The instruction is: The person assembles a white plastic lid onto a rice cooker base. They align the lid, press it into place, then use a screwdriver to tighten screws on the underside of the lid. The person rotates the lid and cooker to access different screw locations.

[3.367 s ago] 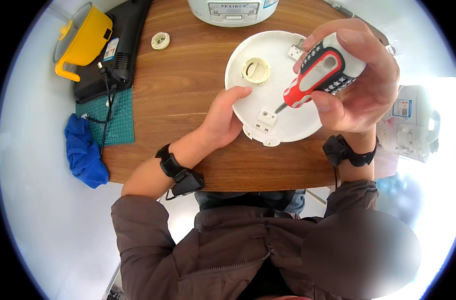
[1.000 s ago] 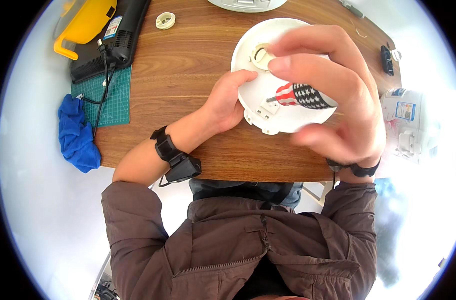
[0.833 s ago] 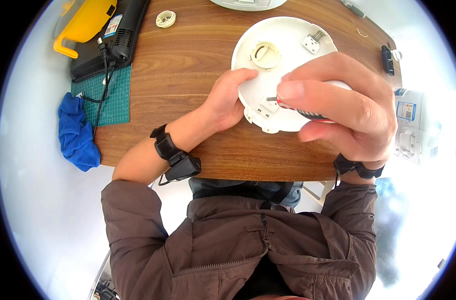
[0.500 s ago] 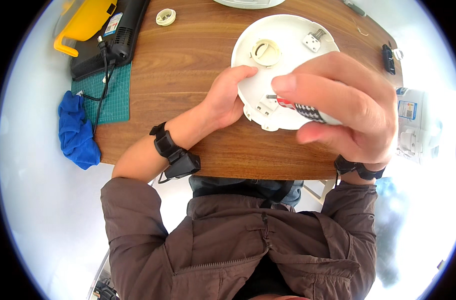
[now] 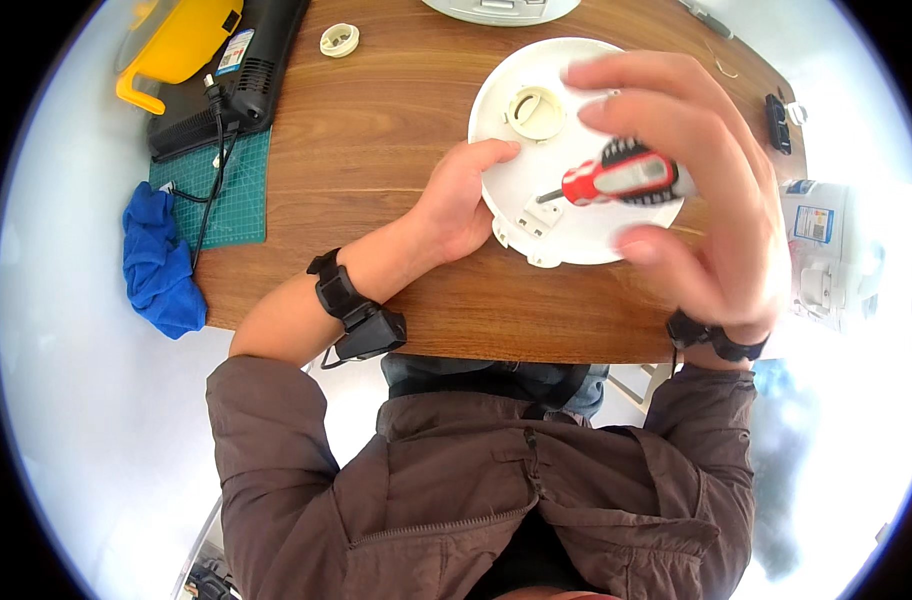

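Observation:
A round white plastic base (image 5: pixel 594 238) tilts over the table's near side. My left hand (image 5: pixel 456 207) grips its left rim, thumb on the inner face and the other fingers underneath. Inside the base sit a cream ring-shaped fitting (image 5: pixel 535 114) and a small white block (image 5: pixel 541 217) with holes. A screwdriver (image 5: pixel 621 182) with a red, black and grey handle has its tip at that block. Around the handle my right hand (image 5: pixel 726 190) is open, fingers and thumb spread off it and slightly blurred. Whether the handle's end touches the palm, I cannot tell.
The wooden table (image 5: pixel 376 150) bears a cream round cap (image 5: pixel 339 40) at the back. A green cutting mat (image 5: pixel 238 200), a black device (image 5: pixel 261 85), a yellow container (image 5: pixel 181 50) and a blue cloth (image 5: pixel 161 265) are on the left. A black clip-like object (image 5: pixel 777 122) lies at the right edge.
My right fingers have opened away from the screwdriver's handle, which now shows more fully. The base appears slightly lower in view, still in my left hand.

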Tool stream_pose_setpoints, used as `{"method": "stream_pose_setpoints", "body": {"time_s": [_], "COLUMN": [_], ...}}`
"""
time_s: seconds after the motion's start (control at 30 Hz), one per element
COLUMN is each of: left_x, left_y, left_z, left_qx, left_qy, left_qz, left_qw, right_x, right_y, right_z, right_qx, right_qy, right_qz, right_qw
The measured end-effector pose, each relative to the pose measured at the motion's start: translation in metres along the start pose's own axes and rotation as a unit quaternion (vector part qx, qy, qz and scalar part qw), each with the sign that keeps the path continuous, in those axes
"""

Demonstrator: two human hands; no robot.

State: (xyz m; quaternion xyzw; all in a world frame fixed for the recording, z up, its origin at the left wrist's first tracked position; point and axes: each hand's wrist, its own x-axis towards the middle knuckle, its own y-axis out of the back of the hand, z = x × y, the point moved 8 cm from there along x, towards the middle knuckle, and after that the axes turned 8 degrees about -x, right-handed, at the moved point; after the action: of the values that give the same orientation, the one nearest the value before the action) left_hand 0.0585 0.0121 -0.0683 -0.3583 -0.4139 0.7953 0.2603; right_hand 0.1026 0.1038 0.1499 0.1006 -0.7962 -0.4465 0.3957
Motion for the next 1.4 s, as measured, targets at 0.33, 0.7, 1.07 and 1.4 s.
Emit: {"method": "stream_pose_setpoints", "body": {"time_s": [0.33,0.7,1.07,1.4], "left_x": [-0.012,-0.063,-0.09,-0.071], "left_y": [-0.016,-0.079,-0.121,-0.1], "left_z": [0.023,0.095,0.19,0.204], "left_qx": [0.048,0.195,0.268,0.237], "left_qy": [-0.072,-0.339,-0.701,-0.706], "left_qz": [0.013,0.012,-0.033,-0.057], "left_qw": [0.996,0.92,0.66,0.665], "right_x": [-0.012,-0.023,0.005,-0.011], "right_y": [0.014,0.064,0.02,-0.035], "right_z": [-0.011,-0.053,0.014,0.091], "right_qx": [-0.096,-0.217,-0.211,0.334], "right_qy": [-0.006,-0.064,-0.018,-0.337], "right_qz": [-0.079,0.06,0.213,0.199], "right_qw": [0.992,0.972,0.954,0.857]}}
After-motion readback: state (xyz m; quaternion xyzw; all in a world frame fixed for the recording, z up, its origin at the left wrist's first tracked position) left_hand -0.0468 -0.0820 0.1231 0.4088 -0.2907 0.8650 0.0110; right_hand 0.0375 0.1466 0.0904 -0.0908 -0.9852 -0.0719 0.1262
